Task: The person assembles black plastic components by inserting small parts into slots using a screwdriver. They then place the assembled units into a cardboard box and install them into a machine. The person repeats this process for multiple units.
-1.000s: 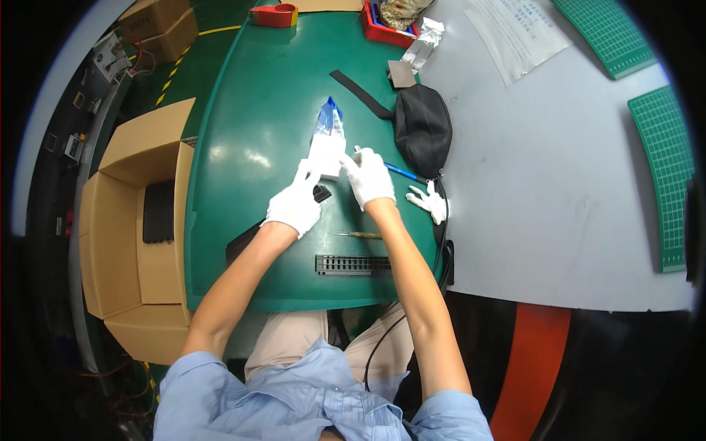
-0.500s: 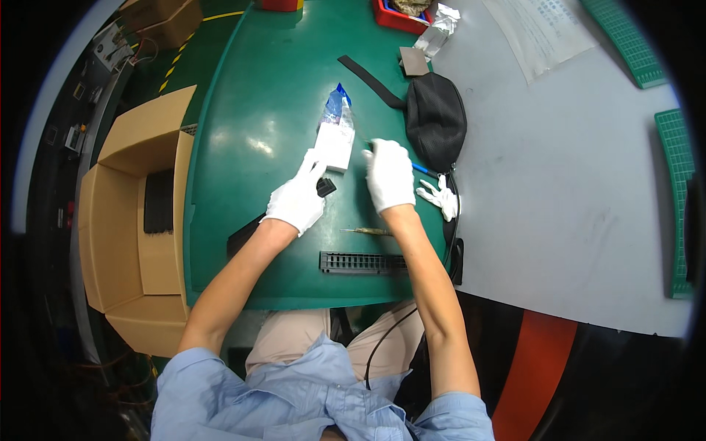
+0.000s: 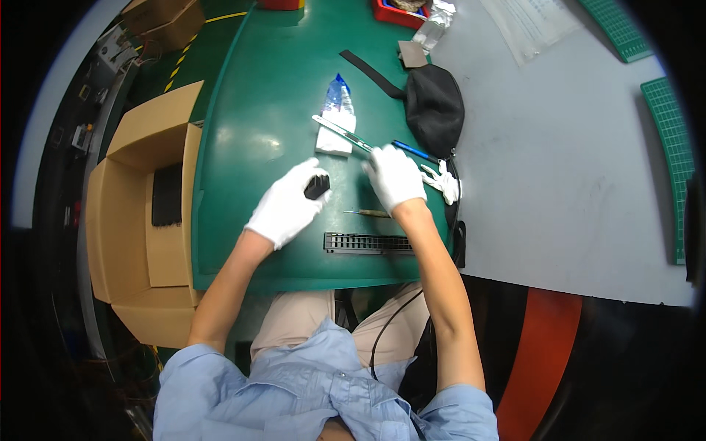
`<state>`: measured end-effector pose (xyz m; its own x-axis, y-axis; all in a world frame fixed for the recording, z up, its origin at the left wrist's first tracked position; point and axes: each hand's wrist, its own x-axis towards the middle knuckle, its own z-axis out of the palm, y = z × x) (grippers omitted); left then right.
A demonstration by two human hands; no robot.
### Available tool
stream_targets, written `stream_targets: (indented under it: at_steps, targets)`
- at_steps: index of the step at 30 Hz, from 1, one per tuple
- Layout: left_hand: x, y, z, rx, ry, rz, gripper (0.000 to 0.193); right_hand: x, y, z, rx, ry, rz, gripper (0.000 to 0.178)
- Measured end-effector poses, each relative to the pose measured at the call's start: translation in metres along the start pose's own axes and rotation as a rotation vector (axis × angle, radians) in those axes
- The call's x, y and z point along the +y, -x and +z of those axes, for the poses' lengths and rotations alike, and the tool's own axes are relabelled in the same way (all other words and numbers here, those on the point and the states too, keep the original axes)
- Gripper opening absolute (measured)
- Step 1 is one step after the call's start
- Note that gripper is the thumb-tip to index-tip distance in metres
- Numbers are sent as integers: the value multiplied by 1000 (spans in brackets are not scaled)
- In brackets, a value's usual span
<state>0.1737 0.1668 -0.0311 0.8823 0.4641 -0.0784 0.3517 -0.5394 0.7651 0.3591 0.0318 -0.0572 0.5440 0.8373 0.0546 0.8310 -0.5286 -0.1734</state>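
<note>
My left hand, in a white glove, is closed around a black piece. One end of it shows by the fingers, and the rest is hidden in the hand. My right hand, also gloved, grips a slim white-and-green tool pointing up and left. Its exact kind is too small to tell. Behind the tool lies a white packet with a blue end. A thin pointed tool rests below my right hand. Nearer me lies a black slotted strip, partly behind my right forearm.
On the right are a black pouch with a strap, a blue pen-like tool and a crumpled white glove. An open cardboard box stands left of the green mat. Farther back is a red bin.
The black piece has been lifted and turned; its long part no longer shows beneath my left forearm. The tool in my right hand has swung out over the white packet.
</note>
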Motion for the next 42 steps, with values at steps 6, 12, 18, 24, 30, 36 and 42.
stream_targets:
  at_steps: [6,12,18,24,30,36,42]
  targets:
    - [41,81,-17,59,365,126,34,24,63,15,-231,-52,5,26]
    - [47,132,-20,134,406,272,25,35,67,15,-120,-109,-60,18]
    - [119,181,-63,-30,-38,893,20,-24,132,-51,246,-584,-65,30]
    - [93,183,-34,20,317,758,19,-71,229,-67,-27,-1103,236,25]
    - [35,208,12,204,243,399,27,-95,268,-59,-166,-1213,262,19]
    - [18,221,27,119,4,367,43,-113,273,-45,-216,-1214,253,13]
    - [26,221,34,65,-213,451,41,-136,254,-62,-401,-961,289,41]
